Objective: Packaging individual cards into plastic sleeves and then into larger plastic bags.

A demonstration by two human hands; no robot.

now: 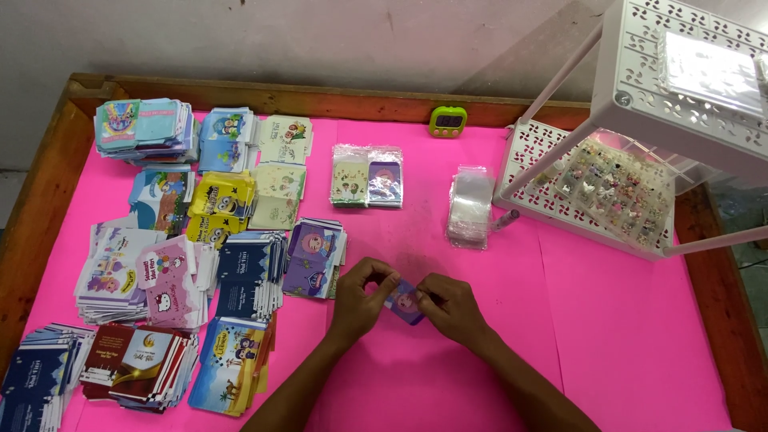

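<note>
Card: a small purple card with a cartoon figure is held just above the pink worktop, near its middle, between both hands.
Left hand: the left hand pinches the card's left edge, fingers curled round it.
Right hand: the right hand grips the card's right edge with thumb and fingertips; whether it also holds a clear sleeve is hard to tell at this size.
Nearest stack: a stack of purple cards lies just to the left of the left hand.
Other stacks: more piles of printed cards, blue, yellow, pink and white, cover the left half of the worktop.
Packed cards: two bagged cards lie side by side beyond the hands.
Sleeves: a pile of clear plastic sleeves sits to the right of them, well apart from the hands.
Rack: a white perforated rack stands at the right rear, its lower shelf carrying a tray of small trinkets.
Timer: a small green timer stands by the wooden rim at the back.
</note>
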